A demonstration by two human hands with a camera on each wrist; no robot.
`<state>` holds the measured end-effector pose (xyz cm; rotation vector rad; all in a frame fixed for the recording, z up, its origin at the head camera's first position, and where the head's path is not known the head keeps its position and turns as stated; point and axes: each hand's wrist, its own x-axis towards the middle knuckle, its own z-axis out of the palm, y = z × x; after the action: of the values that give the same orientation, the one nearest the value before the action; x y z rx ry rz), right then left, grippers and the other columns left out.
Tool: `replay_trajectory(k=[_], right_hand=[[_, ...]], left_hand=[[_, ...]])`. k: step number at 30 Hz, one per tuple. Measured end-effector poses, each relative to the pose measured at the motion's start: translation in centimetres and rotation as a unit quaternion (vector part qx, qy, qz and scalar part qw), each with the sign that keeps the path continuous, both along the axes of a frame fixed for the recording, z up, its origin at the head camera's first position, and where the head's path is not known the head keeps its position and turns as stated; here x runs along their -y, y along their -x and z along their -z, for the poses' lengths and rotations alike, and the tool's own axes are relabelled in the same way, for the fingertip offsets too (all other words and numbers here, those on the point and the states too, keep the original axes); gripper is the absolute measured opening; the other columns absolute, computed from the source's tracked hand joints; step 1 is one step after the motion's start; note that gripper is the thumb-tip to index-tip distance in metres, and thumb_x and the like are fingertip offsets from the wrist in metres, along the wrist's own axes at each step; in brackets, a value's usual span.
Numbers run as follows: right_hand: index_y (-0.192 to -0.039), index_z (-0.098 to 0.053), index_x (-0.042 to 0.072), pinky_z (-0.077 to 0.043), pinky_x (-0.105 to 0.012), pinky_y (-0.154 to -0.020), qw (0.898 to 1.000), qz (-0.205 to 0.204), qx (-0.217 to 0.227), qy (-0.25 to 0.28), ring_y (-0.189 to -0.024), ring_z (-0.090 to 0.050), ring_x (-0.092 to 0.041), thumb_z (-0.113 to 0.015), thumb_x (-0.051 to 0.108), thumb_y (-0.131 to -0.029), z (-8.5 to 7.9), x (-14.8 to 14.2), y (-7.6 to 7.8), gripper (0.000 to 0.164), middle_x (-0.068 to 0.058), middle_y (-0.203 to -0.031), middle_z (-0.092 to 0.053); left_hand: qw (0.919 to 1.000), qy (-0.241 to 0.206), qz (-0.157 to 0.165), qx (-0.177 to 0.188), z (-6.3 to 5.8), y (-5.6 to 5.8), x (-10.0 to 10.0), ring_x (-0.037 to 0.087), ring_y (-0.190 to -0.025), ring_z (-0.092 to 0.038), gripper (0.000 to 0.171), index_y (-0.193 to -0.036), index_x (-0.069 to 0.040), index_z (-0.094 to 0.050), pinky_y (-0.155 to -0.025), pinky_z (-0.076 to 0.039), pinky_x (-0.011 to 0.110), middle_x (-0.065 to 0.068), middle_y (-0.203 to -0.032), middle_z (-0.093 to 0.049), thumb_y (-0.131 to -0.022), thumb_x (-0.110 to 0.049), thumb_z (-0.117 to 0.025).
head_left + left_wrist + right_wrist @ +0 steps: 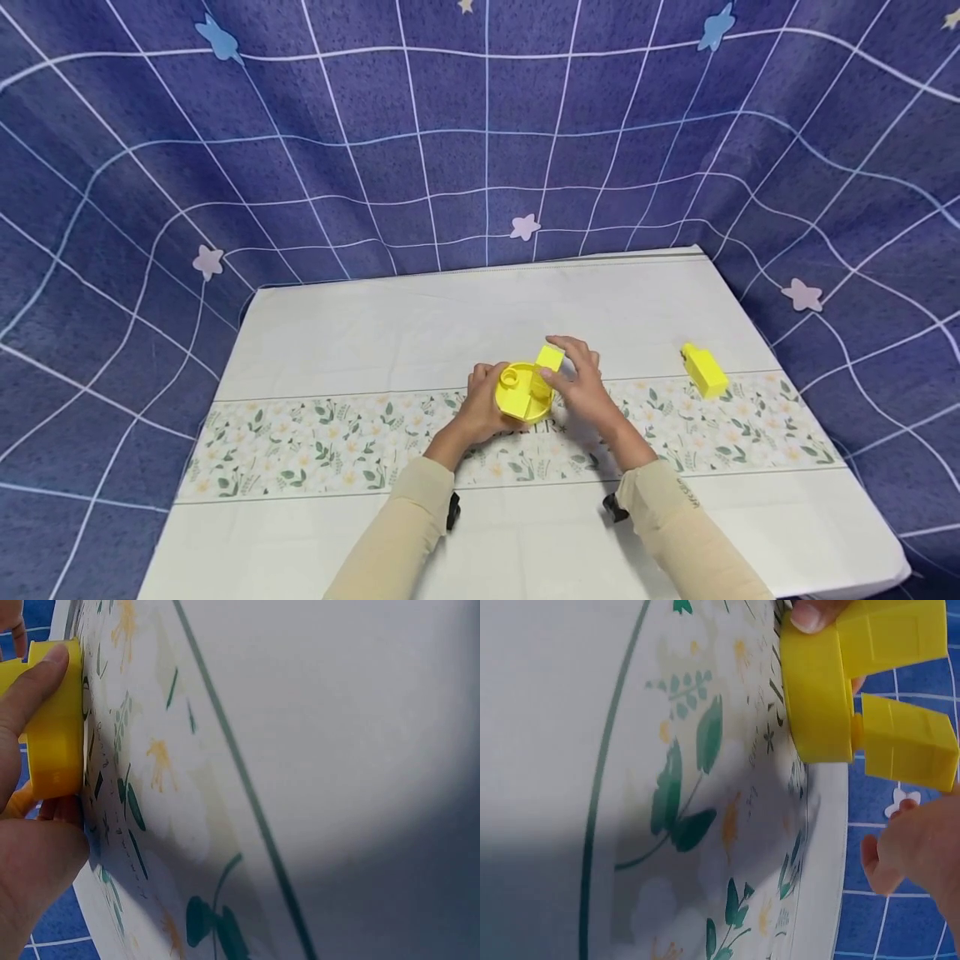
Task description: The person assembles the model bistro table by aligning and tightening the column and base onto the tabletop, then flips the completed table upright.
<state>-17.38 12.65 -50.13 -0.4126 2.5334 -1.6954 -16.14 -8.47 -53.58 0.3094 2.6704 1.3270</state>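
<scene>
one round yellow base [817,697] between both hands [483,406] [588,393]

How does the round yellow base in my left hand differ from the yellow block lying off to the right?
The base is round and wide; the block is boxy and narrower, with a slim knob at one end. Your left hand grips the base; no hand touches the block, which lies on the tablecloth. Both are bright yellow.
</scene>
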Motion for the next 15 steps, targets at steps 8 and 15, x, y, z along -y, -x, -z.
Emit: replay_trajectory(k=[8, 15], right_hand=[[-0.14, -0.047, 0.006, -0.015, -0.064, -0.106, 0.998, -0.042, 0.038, 0.037, -0.133, -0.016, -0.036, -0.053, 0.014, -0.099, -2.6, -0.2, -0.2, 0.043, -0.016, -0.152, -0.026], [-0.116, -0.047, 0.008, -0.026, -0.055, -0.103, 0.998, 0.029, 0.039, 0.025, -0.123, -0.028, -0.031, -0.071, 0.019, -0.088, -0.9, 0.3, 0.1, 0.039, -0.013, -0.129, -0.04]], left_hand=[[1.0, 0.0, 0.0, 0.002, -0.1, 0.0, 0.0, 0.021, -0.117, -0.031, 0.104, -0.144, -0.022, -0.04, -0.102, -0.035, 0.047, 0.006, -0.126, -0.035, -0.056, -0.025, -0.095], [1.0, 0.004, -0.002, 0.006, -0.1, 0.0, 0.0, 0.021, -0.116, -0.031, 0.103, -0.144, -0.024, -0.041, -0.103, -0.034, 0.045, 0.006, -0.125, -0.036, -0.057, -0.025, -0.095]])
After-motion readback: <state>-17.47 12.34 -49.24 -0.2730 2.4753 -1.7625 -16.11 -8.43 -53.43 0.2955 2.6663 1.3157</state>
